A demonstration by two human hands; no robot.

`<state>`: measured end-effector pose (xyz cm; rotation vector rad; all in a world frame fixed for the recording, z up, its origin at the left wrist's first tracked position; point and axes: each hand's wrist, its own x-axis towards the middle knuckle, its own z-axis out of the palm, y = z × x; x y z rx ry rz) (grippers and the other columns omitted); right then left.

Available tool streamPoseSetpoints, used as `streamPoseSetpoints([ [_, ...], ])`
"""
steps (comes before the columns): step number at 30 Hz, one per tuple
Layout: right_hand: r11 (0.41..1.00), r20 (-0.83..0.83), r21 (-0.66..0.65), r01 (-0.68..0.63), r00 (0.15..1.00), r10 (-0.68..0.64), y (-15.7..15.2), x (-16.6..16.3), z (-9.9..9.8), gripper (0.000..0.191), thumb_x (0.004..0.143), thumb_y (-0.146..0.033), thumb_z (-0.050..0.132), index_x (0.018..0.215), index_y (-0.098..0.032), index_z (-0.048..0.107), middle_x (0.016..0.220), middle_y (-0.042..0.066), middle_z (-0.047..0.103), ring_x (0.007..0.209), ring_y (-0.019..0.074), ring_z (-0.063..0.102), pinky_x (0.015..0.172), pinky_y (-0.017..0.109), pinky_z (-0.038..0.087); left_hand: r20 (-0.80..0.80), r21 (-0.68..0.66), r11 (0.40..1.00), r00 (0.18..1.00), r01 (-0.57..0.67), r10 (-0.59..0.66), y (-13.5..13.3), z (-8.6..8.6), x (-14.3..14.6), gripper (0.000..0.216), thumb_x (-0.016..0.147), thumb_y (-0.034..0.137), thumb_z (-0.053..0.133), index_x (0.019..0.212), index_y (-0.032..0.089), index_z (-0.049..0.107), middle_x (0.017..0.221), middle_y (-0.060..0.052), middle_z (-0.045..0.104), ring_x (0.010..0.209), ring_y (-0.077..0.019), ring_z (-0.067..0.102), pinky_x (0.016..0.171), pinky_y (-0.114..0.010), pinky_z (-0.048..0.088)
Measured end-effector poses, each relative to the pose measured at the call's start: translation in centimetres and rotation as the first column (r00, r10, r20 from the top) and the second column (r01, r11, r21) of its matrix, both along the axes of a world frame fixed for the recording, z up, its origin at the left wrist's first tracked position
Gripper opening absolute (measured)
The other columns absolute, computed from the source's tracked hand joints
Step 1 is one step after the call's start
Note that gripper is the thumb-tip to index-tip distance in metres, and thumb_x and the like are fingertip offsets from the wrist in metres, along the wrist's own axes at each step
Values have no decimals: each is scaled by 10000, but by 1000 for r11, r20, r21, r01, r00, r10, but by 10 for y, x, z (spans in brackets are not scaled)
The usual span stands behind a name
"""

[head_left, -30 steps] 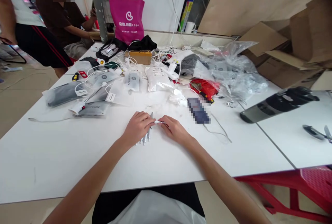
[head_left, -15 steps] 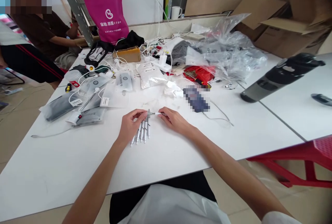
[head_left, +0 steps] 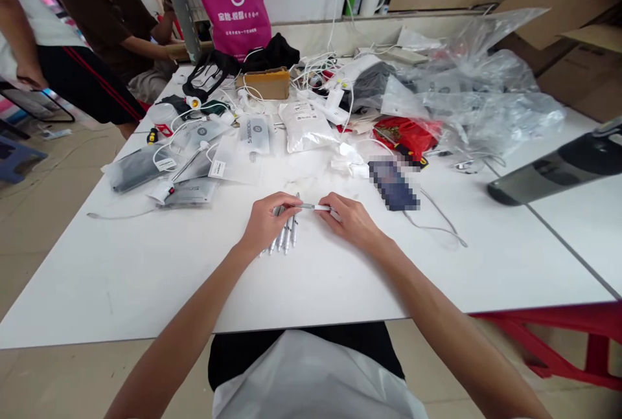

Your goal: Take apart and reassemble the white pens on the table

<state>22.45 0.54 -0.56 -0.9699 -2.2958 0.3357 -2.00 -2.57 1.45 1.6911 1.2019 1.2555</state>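
My left hand (head_left: 273,217) pinches the grey end of a slim white-and-grey pen (head_left: 308,206), held level just above the table. At its white end, my right hand (head_left: 346,217) has thumb and fingers closed around it; the tip there is partly hidden by the fingers. Beneath and beside my left hand, several similar white pens (head_left: 287,236) lie side by side on the white table (head_left: 194,289), their upper ends partly covered by that hand.
Bagged items (head_left: 138,166) lie at the left, with tangled white cables behind. A pixelated dark object (head_left: 393,184) and thin grey cord sit right of my hands. Farther right lies a dark bottle (head_left: 558,163). Clear plastic bags (head_left: 486,95) pile up at the back. Two people are at the far left.
My view has shifted, so the scene sits farther left-to-right and higher. Both hands still grip the pen; more of its grey part now shows between them.
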Motion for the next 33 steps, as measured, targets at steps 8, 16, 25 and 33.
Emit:
streamPoseSetpoints([
  [8, 997, -2, -79, 5, 1000, -5, -3, -3, -2, 233, 1126, -384, 452, 1141, -223, 621, 916, 57, 694, 708, 171, 605, 659, 298, 418, 44, -25, 1000, 999, 10, -9, -4, 4, 1, 308, 891, 374, 829, 1177, 267, 784, 1214, -61, 766, 1058, -221, 730, 957, -364, 569],
  [16, 1000, -24, -31, 6, 1000, -7, -1, -4, -2, 196, 1101, -376, 516, 1116, -231, 647, 920, 48, 659, 683, 155, 578, 650, 297, 440, 161, -137, 990, 987, 42, -20, -3, 4, 2, 362, 872, 360, 832, 1205, 237, 761, 1181, -77, 764, 1071, -225, 714, 977, -363, 560],
  [25, 1000, -39, 27, -16, 999, 17, -2, -6, 0, 180, 1090, -353, 558, 1107, -221, 680, 919, 50, 684, 657, 141, 580, 641, 289, 435, 135, -155, 987, 991, 35, -14, -3, -3, 4, 273, 903, 398, 801, 1125, 239, 787, 1117, -74, 776, 1029, -226, 722, 939, -368, 574],
  [33, 997, -38, 78, -6, 999, 9, -3, -6, 0, 204, 1087, -360, 572, 1089, -211, 711, 865, 47, 695, 665, 147, 598, 634, 288, 409, 98, -151, 988, 995, 45, -31, -3, -1, 4, 270, 914, 473, 782, 1026, 228, 811, 1033, -68, 788, 940, -221, 730, 878, -360, 581],
])
